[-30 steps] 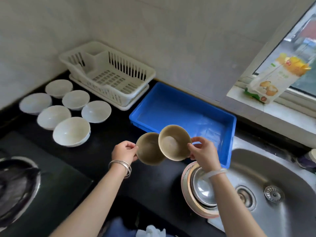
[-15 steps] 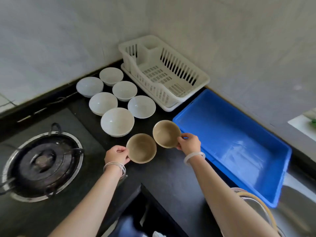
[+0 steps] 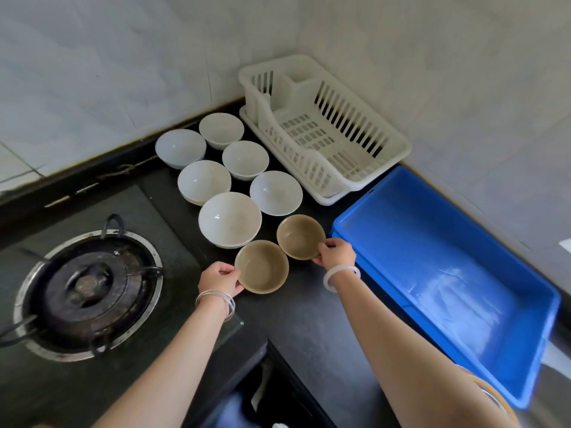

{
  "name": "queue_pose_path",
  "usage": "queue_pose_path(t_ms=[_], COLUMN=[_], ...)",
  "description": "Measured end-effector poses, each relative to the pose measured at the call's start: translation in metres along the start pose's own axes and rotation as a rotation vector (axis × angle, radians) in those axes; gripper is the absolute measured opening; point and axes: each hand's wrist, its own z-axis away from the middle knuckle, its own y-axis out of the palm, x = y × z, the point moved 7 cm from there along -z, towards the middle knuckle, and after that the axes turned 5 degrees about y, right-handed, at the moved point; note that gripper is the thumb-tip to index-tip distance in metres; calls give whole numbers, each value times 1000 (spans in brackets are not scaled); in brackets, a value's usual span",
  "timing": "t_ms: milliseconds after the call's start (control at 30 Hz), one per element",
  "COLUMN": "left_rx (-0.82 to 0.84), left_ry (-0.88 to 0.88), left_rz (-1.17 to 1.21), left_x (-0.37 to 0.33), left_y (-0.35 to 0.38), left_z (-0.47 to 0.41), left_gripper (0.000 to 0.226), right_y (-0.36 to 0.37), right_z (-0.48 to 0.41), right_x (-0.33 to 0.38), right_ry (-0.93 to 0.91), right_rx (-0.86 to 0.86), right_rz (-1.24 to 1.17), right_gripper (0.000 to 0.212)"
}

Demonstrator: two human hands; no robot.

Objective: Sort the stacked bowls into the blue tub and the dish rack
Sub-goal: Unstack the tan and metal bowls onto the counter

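Observation:
My left hand [image 3: 220,280] grips the rim of a tan bowl [image 3: 262,267] low over the black counter. My right hand [image 3: 336,252] holds a second tan bowl [image 3: 299,236] by its near rim, just left of the blue tub [image 3: 349,225]. Whether either bowl touches the counter I cannot tell. Several white bowls [image 3: 229,219] stand in a cluster behind them. The white dish rack [image 3: 398,148] sits in the corner behind the tub. Nothing lies in the tub or in the rack.
A gas burner [image 3: 88,291] is set into the counter at the left. Tiled walls close the corner behind the rack. The rim of a plate stack [image 3: 491,389] shows at the lower right, by the tub's near end.
Both hands have carried the tan bowls left, away from the sink, and lowered them beside the white bowls. The view has swung left, bringing in the burner and losing the window.

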Motion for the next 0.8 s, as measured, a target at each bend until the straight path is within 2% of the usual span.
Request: queue_pose_path(t_ms=[600,800], left_rx=[-58,-39], left_ry=[24,95], left_rz=[-29,-133], left_x=[1,-6], left_y=[-1,-2], left_z=[-5,3], left_gripper=[10,20], right_y=[10,4], right_z=[-6,1], right_x=[-6,-9], right_ry=[86,77], right_rx=[123,173], right_rz=[-95,-76], right_gripper=[29,31])
